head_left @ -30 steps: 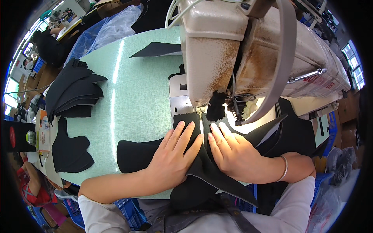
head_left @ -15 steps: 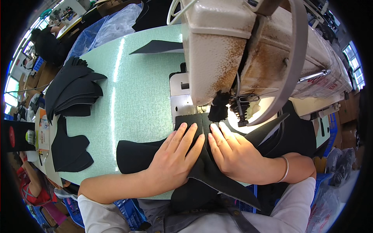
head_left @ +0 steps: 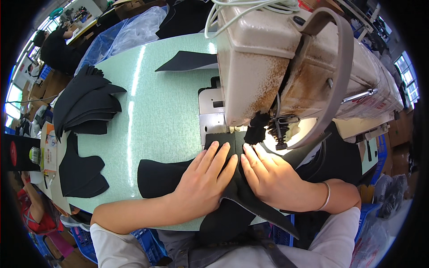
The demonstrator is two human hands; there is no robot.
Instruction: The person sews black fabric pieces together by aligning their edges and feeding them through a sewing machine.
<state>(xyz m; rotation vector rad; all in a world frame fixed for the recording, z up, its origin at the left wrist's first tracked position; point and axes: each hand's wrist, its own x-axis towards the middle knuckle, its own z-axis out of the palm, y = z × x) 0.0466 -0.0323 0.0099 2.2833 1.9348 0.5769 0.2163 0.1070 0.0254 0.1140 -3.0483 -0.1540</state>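
Observation:
My left hand [head_left: 204,181] lies flat, fingers stretched out, on a black fabric piece [head_left: 163,176] in front of the sewing machine [head_left: 254,67]. Beside it my right hand [head_left: 273,178] also rests flat on the fabric, its fingertips close to the lit needle area. Between the hands a seam line runs toward the machine. The fabric's far edge lies by the metal needle plate [head_left: 212,117]. A loose flap [head_left: 263,210] of the cloth hangs toward me. The needle itself is hidden behind a fuzzy black tuft [head_left: 258,127] and the machine head.
A fanned stack of black cut pieces [head_left: 87,102] lies on the pale green table [head_left: 152,107], with more curved pieces [head_left: 82,172] nearer me. Another black piece [head_left: 187,61] lies left of the machine head. Blue baskets [head_left: 147,245] stand below; other people are at the left.
The whole view has shifted slightly. Both hands stay flat on the fabric and sit slightly closer to the machine, the cloth moving a little with them.

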